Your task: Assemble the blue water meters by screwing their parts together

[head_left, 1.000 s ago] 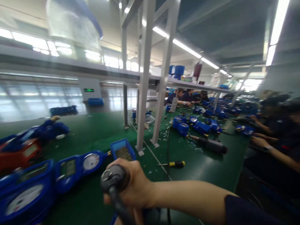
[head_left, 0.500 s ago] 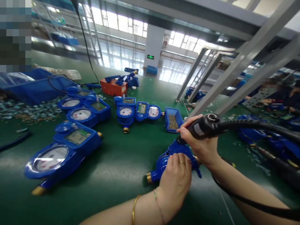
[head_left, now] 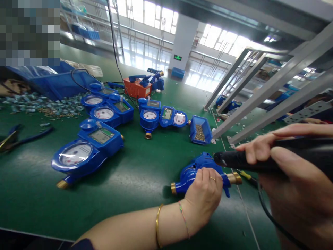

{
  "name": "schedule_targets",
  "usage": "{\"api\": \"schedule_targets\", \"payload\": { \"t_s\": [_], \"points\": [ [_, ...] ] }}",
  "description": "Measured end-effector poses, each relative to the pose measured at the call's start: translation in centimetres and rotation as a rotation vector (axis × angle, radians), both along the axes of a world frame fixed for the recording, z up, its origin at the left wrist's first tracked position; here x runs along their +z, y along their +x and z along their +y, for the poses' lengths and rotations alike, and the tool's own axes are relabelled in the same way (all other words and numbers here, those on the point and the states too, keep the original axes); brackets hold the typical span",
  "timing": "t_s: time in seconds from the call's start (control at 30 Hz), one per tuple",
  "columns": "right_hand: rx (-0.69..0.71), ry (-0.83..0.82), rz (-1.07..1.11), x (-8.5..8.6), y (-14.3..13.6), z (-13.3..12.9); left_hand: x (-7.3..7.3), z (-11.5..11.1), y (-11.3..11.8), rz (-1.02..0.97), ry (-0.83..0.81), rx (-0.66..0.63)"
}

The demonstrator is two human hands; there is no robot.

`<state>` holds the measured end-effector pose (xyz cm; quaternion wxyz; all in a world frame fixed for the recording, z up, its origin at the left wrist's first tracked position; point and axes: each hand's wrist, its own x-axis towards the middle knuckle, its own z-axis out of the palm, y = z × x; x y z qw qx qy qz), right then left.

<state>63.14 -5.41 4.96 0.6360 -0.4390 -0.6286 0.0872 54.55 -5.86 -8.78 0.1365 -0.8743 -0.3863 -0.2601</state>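
Note:
My left hand (head_left: 204,194) is closed on a blue water meter (head_left: 188,177) that lies on the green table, its dial out of sight. Brass threaded ends stick out at both sides of the meter. Close to the camera, my right hand (head_left: 291,163) wraps round a black electric screwdriver (head_left: 241,161). The driver lies nearly level, its thin bit pointing left over the meter's upper part; whether the tip touches, I cannot tell. Beyond the meter stands a small blue bin (head_left: 201,130) of brass-coloured screws (head_left: 199,133).
A large blue water meter (head_left: 87,149) lies to the left, with several more behind it. An orange box (head_left: 137,88) stands farther back. Small pale-blue parts (head_left: 52,104) are heaped beside a blue crate (head_left: 62,81). Grey metal posts (head_left: 260,93) slant up at the right.
The screwdriver has swung from steep on the meter to nearly level, and my right hand has come back right, nearer the camera. My left hand keeps its hold. The view has shifted.

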Motion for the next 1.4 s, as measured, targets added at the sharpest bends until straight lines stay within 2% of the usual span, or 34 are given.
{"api": "schedule_targets", "payload": {
  "t_s": [0.2,0.33,0.5,0.7,0.83,0.93,1.0,1.1,1.17,1.3,1.4],
  "points": [
    [0.202,-0.123,0.102,-2.4,-0.7,-0.4,-0.2,-0.1,0.2,-0.061,0.027,0.016],
    [0.212,-0.159,0.043,-2.5,-0.9,0.0,-0.3,-0.1,0.3,-0.042,0.053,0.028],
    [0.147,-0.217,-0.024,-2.5,-1.2,1.2,-0.4,-0.5,0.2,-0.045,0.067,0.031],
    [0.299,-0.305,-0.157,-4.5,-1.8,3.4,-1.3,-1.2,0.0,-0.082,0.08,-0.094],
    [0.291,-0.335,-0.316,-3.9,-1.8,3.3,-2.0,-1.4,-0.1,-0.074,0.101,-0.166],
    [0.41,-0.405,-0.392,-3.2,-1.4,3.4,-2.2,-1.5,-0.1,-0.058,0.139,-0.16],
    [0.454,-0.427,-0.371,-3.3,-1.2,3.7,-2.4,-1.5,0.0,-0.073,0.165,-0.162],
    [0.271,-0.353,-0.206,-4.4,-1.5,3.8,-2.7,-1.6,0.3,-0.099,0.176,-0.127],
    [0.157,-0.312,-0.174,-5.1,-1.8,3.5,-2.8,-1.6,0.3,-0.07,0.16,-0.129],
    [0.143,-0.307,-0.256,-5.4,-2.1,2.9,-2.6,-1.7,0.1,0.029,0.127,-0.174],
    [0.132,-0.295,-0.235,-5.5,-2.2,2.8,-2.5,-1.7,0.0,0.0,0.141,-0.148]
  ]
}}
